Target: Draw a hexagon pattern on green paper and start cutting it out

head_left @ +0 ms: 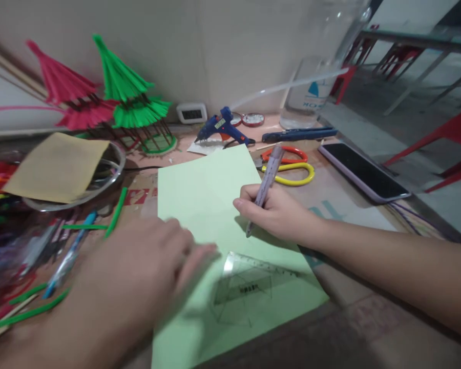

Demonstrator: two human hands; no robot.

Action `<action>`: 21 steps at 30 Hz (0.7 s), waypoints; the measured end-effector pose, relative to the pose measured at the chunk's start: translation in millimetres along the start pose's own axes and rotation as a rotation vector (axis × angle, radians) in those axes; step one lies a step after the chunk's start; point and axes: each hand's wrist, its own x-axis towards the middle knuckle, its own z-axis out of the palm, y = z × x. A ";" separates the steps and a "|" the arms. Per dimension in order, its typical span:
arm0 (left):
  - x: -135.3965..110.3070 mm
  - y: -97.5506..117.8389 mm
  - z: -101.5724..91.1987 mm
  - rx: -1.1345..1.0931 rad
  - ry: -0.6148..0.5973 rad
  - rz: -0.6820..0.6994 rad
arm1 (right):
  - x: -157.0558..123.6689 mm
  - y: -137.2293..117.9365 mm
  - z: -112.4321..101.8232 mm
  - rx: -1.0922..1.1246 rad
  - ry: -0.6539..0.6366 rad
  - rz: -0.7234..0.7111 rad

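My right hand point(278, 210) is closed round a thick purple patterned pen point(268, 179), its tip down on or just above a light green sheet of paper point(203, 200). Motion smears my left hand point(149, 261) over the left side of the sheet; its thumb points right, and whether its fingers hold anything is hidden. Lower on the paper lies a clear plastic ruler point(249, 279) with printed marks, over thin drawn lines. Behind the right hand are scissors with a red and a yellow handle loop point(311, 175), partly covered by the pen and paper.
A blue glue gun point(225, 123) stands behind the paper, near a small white clock point(192, 113). Pink point(69, 87) and green point(125, 82) paper towers rise at back left. A metal bowl point(121, 164), pens and green strips crowd the left. A phone point(364, 171) lies right.
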 end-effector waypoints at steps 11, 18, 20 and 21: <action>19.1 -57.1 16.0 -0.183 -0.495 -0.584 | 3.1 9.7 5.9 -0.055 0.046 -0.041; 16.0 -42.6 30.4 -0.287 -0.187 -0.703 | 0.5 13.3 8.7 -0.069 0.047 -0.080; 17.9 -45.6 33.8 -0.354 -0.126 -0.704 | 0.4 13.5 8.3 -0.062 0.037 -0.078; 19.8 -47.6 36.0 -0.401 -0.101 -0.700 | 0.4 13.4 7.9 -0.058 0.033 -0.077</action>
